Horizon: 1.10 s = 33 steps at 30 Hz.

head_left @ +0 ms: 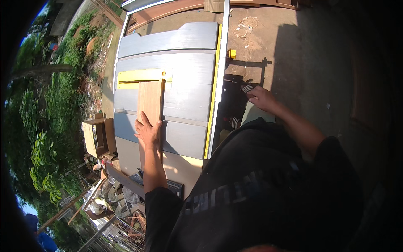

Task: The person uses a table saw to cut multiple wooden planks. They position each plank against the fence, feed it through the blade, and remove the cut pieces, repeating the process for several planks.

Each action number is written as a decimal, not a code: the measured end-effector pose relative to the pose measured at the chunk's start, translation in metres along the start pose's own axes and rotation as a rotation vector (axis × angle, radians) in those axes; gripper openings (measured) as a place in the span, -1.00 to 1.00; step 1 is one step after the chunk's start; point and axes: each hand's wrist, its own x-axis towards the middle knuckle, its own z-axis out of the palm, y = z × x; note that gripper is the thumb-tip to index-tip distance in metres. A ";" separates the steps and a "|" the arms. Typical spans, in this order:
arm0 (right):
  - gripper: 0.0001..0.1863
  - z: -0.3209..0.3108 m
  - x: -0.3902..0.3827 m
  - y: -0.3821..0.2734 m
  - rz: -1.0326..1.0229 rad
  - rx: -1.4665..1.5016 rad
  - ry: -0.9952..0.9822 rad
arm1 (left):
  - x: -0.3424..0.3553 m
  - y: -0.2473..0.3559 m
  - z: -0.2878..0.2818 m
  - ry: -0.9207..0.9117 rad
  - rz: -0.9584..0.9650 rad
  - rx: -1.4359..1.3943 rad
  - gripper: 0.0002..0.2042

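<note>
A wooden board (pixel 150 96) lies lengthwise on the grey table saw top (pixel 189 96), its far end on the yellow blade insert (pixel 140 76). My left hand (pixel 147 129) rests on the board with its fingers spread, the thumb at the right edge. My right hand (pixel 259 97) is off the table to the right, over my leg near a striped sock. Its fingers are curled, and whether anything is inside them is hidden. A yellow measuring strip (pixel 213 126) runs along the table's right side, beside a pale metal rail (pixel 223 50).
Cardboard boxes (pixel 95 136) and piled scrap stand at the lower left, beside plants (pixel 37 164). A dark metal stand (pixel 252 63) with a yellow knob is right of the saw. Concrete floor (pixel 281 50) extends rightward. Long brown boards (pixel 176 11) lie beyond the table.
</note>
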 end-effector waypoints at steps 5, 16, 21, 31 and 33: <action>-0.55 0.041 -0.043 0.141 0.828 0.107 -0.075 | 0.009 -0.004 0.009 0.015 -0.217 -0.169 -0.11; -0.46 0.151 0.040 0.029 0.143 0.069 -0.650 | 0.018 -0.015 0.017 0.155 -0.040 -0.030 -0.18; -0.21 0.213 0.030 -0.022 -0.196 0.029 -1.232 | 0.019 0.001 0.011 0.140 -0.105 -0.065 -0.15; 0.08 0.318 -0.004 -0.022 -0.072 0.687 -0.727 | 0.017 -0.010 0.015 0.140 -0.031 -0.093 -0.15; 0.08 0.336 -0.005 -0.030 -0.120 0.791 -0.645 | 0.020 -0.009 0.013 0.137 -0.028 -0.094 -0.15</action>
